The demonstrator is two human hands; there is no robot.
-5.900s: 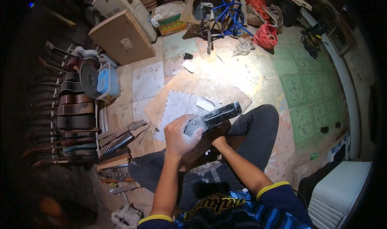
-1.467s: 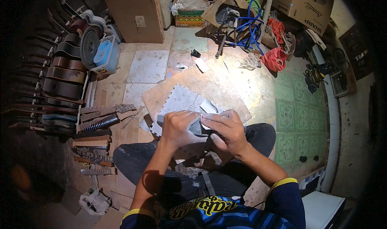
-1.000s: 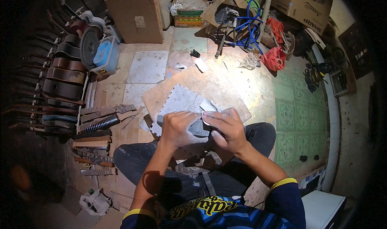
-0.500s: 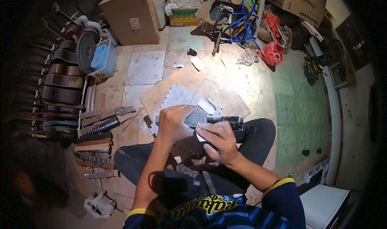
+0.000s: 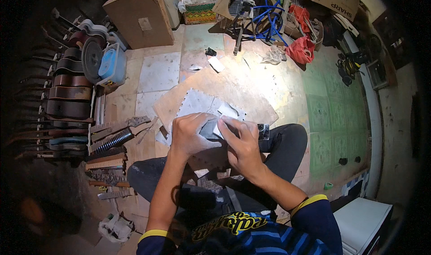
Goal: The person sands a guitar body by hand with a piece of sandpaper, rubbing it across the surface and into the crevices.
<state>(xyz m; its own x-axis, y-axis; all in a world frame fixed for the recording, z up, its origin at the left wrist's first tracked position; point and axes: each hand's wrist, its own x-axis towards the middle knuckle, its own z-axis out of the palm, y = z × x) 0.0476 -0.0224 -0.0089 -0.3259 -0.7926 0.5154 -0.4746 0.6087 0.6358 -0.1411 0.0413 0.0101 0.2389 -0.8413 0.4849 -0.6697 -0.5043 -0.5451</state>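
Note:
Over my lap, my left hand [image 5: 186, 133] is closed round a grey, dusty flat-sided piece [image 5: 208, 130], its thumb along the near side. My right hand [image 5: 243, 149] pinches a small white folded sheet [image 5: 217, 130] against the right part of that piece. Pale dust coats the fingers of the left hand. A glossy black strip [image 5: 264, 132] sticks out to the right behind my right hand; whether it joins the grey piece is hidden. Beyond the hands, a grey sheet with a notched edge [image 5: 193, 103] lies on a wooden board [image 5: 173, 93], with a curled white scrap [image 5: 230, 110] on it.
Several guitar necks [image 5: 110, 140] lie at the left, beside a rack of guitar bodies [image 5: 69, 93]. A blue-and-clear tub [image 5: 112, 66] and a large brown panel [image 5: 139, 21] stand far left. Blue hose [image 5: 269, 17] and a red bag [image 5: 300, 50] lie at the back.
My right hand has slid left and slightly away from me, carrying the white sheet across the grey piece. Less of the black strip shows now. My left hand keeps its hold.

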